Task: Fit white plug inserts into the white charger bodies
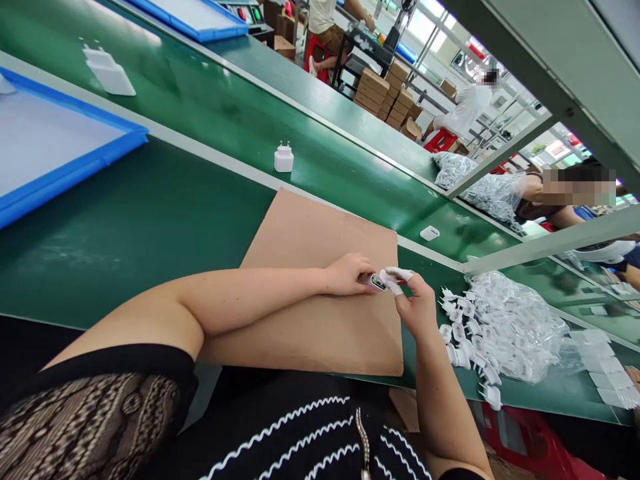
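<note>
My left hand (349, 274) is closed around a white charger housing (378, 283) above the brown cardboard sheet (300, 333). The housing's end faces me, showing a dark opening with some green inside. My right hand (416, 300), white covers on some fingertips, is pinched right beside that end. Between its fingers there is something small and white, hard to tell from the finger covers. Several loose white plug parts (463, 353) lie on the green table to the right of my right hand, against a clear plastic bag (520, 327) full of similar white pieces.
Beyond the cardboard runs a green belt (200, 127) carrying white plug chargers (283, 159) and a white housing (430, 233). A blue-edged tray (75, 170) lies at left. White pieces stand in rows (603, 367) at far right. Metal frame bars (545, 253) cross the right side; people sit beyond.
</note>
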The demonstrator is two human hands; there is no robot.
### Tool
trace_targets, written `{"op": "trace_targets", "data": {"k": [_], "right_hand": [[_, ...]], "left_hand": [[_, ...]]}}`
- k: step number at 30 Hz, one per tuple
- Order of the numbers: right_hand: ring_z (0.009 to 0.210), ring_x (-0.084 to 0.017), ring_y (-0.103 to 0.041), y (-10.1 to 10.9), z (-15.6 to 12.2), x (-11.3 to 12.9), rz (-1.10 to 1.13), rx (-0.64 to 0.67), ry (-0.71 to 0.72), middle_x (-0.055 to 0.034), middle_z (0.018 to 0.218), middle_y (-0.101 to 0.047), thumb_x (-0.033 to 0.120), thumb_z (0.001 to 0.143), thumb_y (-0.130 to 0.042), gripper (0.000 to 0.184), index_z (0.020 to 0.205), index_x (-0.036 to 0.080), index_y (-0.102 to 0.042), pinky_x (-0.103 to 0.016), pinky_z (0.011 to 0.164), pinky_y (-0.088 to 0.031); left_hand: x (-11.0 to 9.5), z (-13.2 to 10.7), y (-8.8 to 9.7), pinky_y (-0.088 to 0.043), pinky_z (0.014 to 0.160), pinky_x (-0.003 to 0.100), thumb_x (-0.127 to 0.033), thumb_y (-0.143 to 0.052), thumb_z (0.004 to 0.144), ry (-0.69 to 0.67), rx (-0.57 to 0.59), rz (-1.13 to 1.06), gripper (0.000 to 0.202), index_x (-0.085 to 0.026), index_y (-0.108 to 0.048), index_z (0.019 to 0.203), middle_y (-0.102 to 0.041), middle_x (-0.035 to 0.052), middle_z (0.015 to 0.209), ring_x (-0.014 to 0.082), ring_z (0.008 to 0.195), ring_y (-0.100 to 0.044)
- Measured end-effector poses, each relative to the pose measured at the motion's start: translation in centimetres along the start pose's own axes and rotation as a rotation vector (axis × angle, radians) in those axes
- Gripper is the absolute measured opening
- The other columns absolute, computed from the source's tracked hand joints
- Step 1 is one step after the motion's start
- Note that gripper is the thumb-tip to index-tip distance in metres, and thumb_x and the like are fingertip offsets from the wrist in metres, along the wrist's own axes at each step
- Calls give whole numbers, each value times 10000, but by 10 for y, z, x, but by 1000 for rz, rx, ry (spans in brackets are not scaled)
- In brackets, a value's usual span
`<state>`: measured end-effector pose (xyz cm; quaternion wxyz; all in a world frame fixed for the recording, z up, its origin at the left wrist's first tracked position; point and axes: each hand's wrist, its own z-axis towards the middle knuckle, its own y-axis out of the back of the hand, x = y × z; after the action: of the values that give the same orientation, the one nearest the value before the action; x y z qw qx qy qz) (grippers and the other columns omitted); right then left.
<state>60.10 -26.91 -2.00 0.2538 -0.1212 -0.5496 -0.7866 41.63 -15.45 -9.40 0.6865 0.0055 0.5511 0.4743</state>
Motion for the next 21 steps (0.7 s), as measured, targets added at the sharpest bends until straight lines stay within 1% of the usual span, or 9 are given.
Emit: {"op": "trace_targets", "data": {"k": [2, 4, 6, 9, 11, 14, 17, 21], "right_hand": [[955, -239, -673, 0, 0, 0, -45, -37, 25, -64, 1067, -742, 172, 934, -565, 349, 1239, 267, -706, -394, 860, -563], [966, -247, -667, -2, 0, 1, -93, -21, 46, -70, 1063, -738, 145, 912, -563, 398, 1276, 256, -680, -394, 855, -562], [971, -260, -658, -4, 0, 4, -144, 24, 70, -77, 1050, -736, 107, 875, -559, 406, 1236, 244, -682, -397, 840, -559], [967, -280, -635, -7, 2, 8, -236, 69, 101, -90, 1023, -737, 52, 826, -526, 382, 1114, 231, -701, -394, 795, -542], [938, -280, -627, -8, 4, 11, -284, 77, 92, -90, 994, -738, 33, 799, -515, 371, 1056, 225, -703, -384, 766, -527], [862, -270, -615, -9, 7, 16, -367, 82, 64, -75, 899, -728, 18, 736, -516, 384, 996, 229, -704, -361, 709, -498], [812, -260, -604, -9, 10, 17, -423, 85, 62, -61, 825, -711, 10, 699, -512, 406, 972, 235, -711, -341, 662, -469], [857, -262, -630, -7, 12, 13, -385, 115, 127, -63, 877, -738, -4, 701, -506, 456, 1023, 230, -727, -338, 706, -497]], "left_hand": [[-1, 0, 0, -421, 784, 324, -448, -813, 857, -1, 2, 9, 297, -166, -733, 906, -677, 47, 855, 207, 841, -591], [-1, 0, 1, -417, 777, 329, -459, -795, 869, -6, 6, 17, 303, -166, -720, 857, -661, 40, 817, 203, 815, -584], [-1, 0, 1, -416, 776, 332, -453, -788, 870, -8, 3, 9, 299, -168, -708, 827, -662, 39, 817, 198, 803, -580], [0, 0, 1, -418, 779, 332, -443, -784, 867, 4, 3, -12, 286, -174, -702, 815, -682, 51, 857, 203, 818, -589], [1, 1, 0, -420, 787, 337, -438, -788, 862, 7, 11, -11, 284, -176, -696, 805, -686, 52, 859, 209, 824, -596], [2, 1, -1, -428, 794, 342, -420, -804, 842, 11, 14, -6, 269, -181, -689, 797, -680, 44, 842, 209, 816, -601], [3, 1, -1, -436, 798, 342, -426, -803, 837, 21, 11, -7, 270, -183, -692, 798, -675, 39, 831, 207, 813, -603], [3, 2, -1, -434, 789, 333, -411, -833, 810, 41, 15, -12, 274, -179, -688, 786, -673, 33, 828, 206, 817, -600]]}}
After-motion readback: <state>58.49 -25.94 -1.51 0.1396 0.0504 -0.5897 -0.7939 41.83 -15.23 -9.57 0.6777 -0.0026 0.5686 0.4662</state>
